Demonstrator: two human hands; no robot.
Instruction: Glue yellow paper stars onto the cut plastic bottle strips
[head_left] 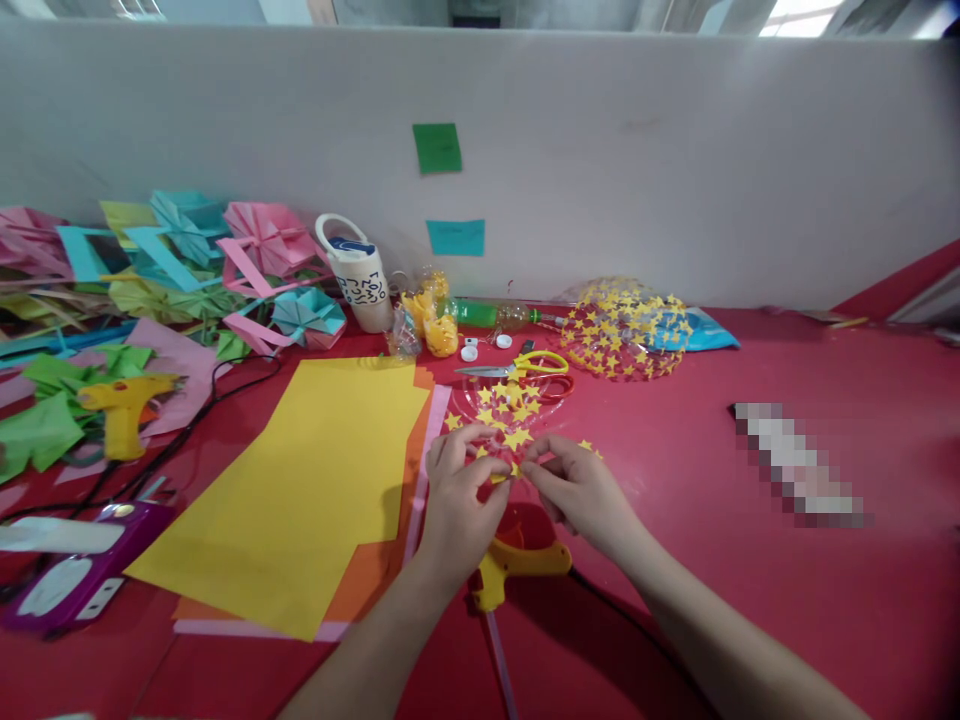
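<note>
In the head view my left hand [463, 490] curls around the near edge of a clear plastic piece [491, 405] dotted with yellow stars, its thumb and fingers closed on it. My right hand [576, 482] is closed in a pinch at a small yellow star [515, 468] between the two hands' fingertips. Just below the hands lies a yellow glue gun [525, 562] with a clear glue stick [500, 660] out of its back end. Beyond the plastic piece are scissors with yellow handles [541, 362] and a red-handled pair [559, 388], partly covered.
Yellow sheets [322, 470] over orange and pink ones lie left. Farther left are another glue gun [124, 410], a purple device [97, 570] and folded paper flowers [270, 245]. A white tumbler [360, 280], green bottle [480, 314] and star-covered clear dome [626, 335] stand behind.
</note>
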